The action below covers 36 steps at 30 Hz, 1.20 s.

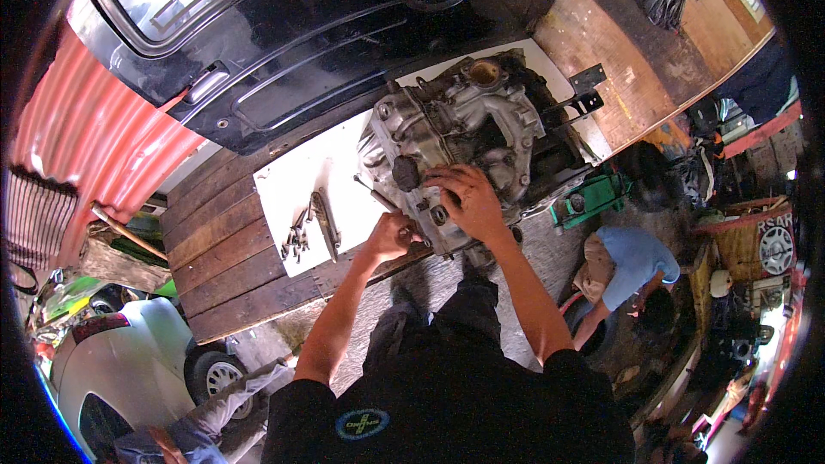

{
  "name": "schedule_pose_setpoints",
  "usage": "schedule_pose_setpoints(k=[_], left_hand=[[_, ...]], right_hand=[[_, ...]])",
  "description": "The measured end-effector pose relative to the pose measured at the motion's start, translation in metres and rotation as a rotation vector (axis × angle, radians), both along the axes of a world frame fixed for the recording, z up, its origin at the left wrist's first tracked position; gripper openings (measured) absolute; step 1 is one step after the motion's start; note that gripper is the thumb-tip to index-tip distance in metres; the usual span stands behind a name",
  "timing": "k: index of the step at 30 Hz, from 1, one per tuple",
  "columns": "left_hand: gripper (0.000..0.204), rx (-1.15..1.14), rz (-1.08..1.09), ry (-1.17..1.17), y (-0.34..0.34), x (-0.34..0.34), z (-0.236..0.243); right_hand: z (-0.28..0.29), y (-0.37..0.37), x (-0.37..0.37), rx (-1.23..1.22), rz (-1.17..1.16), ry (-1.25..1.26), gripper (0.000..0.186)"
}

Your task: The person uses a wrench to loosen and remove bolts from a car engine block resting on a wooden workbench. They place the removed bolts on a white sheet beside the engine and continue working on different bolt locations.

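Observation:
A greasy metal engine (507, 125) lies on a white sheet on the bench in front of me. My left hand (394, 235) is closed at the engine's near left edge, around the lower end of a slim rod-like tool (375, 194). The tool slants up and left from the fist; its exact kind does not show. Over the near side of the engine is my right hand (468, 198), fingers bent and thumb apart, the fingertips touching metal. A dark round knob (406, 174) on the engine sits just left of those fingertips. Nothing shows inside the right hand.
Several wrenches and sockets (316, 228) lie on the white sheet (288, 182) at left. The wooden bench (228, 253) backs onto a black vehicle door panel (301, 77). At right, a person in blue (632, 262) bends over a tire near a green jack (593, 199). A pale car (129, 361) stands lower left.

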<state>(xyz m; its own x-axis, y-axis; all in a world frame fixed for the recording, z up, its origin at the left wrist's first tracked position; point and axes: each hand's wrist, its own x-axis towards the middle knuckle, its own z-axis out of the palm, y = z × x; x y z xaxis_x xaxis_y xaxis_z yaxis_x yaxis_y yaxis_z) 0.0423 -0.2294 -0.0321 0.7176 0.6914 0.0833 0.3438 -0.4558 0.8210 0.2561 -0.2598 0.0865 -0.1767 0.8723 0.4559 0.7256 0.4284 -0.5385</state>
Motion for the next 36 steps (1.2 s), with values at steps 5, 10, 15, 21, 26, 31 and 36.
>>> schedule_pose_setpoints(k=[5, 10, 15, 21, 26, 31, 36], left_hand=[[0.037, -0.640, 0.427, -0.047, -0.068, 0.008, -0.086], [0.047, -1.735, 0.261, -0.806, -0.114, 0.042, -0.019], [0.059, -1.641, 0.564, -0.554, -0.111, 0.028, -0.014], [0.041, -0.438, 0.461, 0.194, -0.084, -0.008, -0.026], [0.027, 0.251, 0.095, 0.314, -0.036, -0.008, 0.022], [0.035, 0.445, -0.106, 0.344, -0.006, -0.012, 0.040], [0.032, 0.475, -0.109, 0.288, 0.004, -0.016, 0.041]], right_hand=[[0.001, -0.002, 0.001, -0.019, -0.022, -0.012, 0.023], [-0.005, -0.002, 0.003, -0.010, -0.052, -0.032, 0.023], [-0.006, -0.003, 0.003, -0.009, -0.050, -0.008, 0.020], [-0.009, 0.000, 0.003, 0.005, -0.048, -0.017, 0.018], [-0.007, 0.001, 0.004, 0.022, -0.027, -0.019, 0.019], [-0.006, 0.001, 0.004, 0.021, -0.011, -0.006, 0.020], [-0.003, 0.001, 0.003, 0.008, -0.010, 0.004, 0.021]])
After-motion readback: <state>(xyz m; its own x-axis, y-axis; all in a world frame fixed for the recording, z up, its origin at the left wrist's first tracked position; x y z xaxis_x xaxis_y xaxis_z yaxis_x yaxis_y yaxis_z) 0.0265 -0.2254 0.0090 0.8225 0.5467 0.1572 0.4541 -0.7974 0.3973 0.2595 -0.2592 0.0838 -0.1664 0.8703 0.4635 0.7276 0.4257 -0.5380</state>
